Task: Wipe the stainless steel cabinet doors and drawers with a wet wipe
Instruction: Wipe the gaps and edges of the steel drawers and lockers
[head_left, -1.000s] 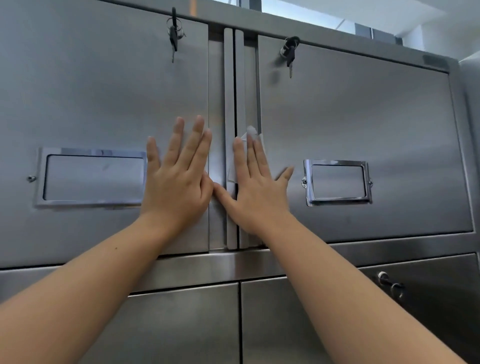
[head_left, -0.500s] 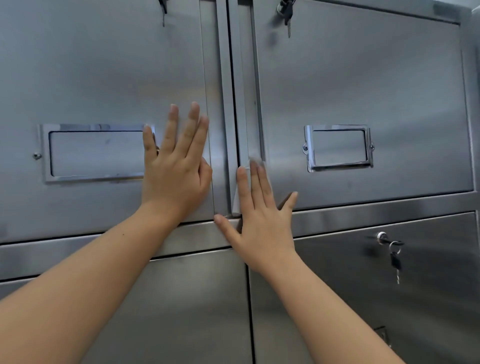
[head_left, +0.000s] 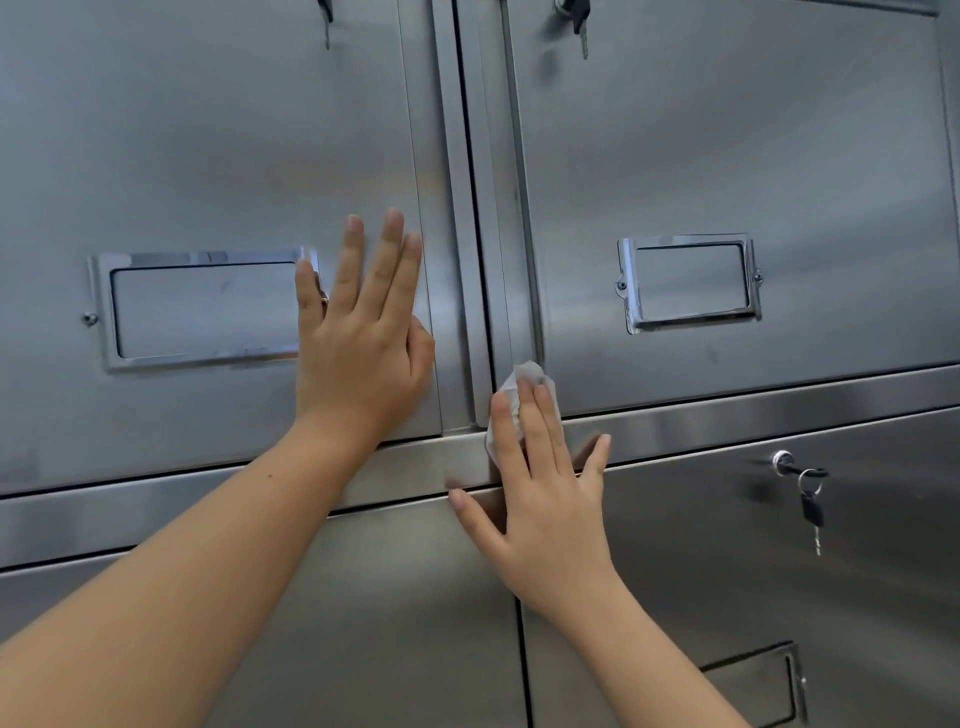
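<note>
**Wipe pressed at the foot of the centre seam, with little holding it there**

The right hand lies flat on the cabinet with its fingers straight, the thumb thrown out to the left and the little finger splayed to the right. Its index and middle fingers press the wet wipe against the steel where the upper right door meets the horizontal rail, just beside the centre post. The wipe is bunched, and only a crumpled corner shows above the fingertips.

The left hand rests flat on the upper left door, fingers straight. The three long ones sit close together, and the little finger is set apart, touching the end of that door's label frame.

From where I stand, the likeliest trouble is the wipe itself. Nothing pinches it, so at the door's lower lip or the seam it could snag and roll out from under the fingers. Bare fingertips running along folded sheet-metal edges might get nicked. A wide sweep to the right over the lower right door could knock the keys hanging from its lock. If the left hand eases off, I'd guess its door may shift under pressure.

The surface is brushed stainless steel, grey and softly reflective, with faint smudges, so wet streaks would likely show. A second key hangs near the top of the upper right door. The cabinet fills the view, and nothing else of the room can be seen.
</note>
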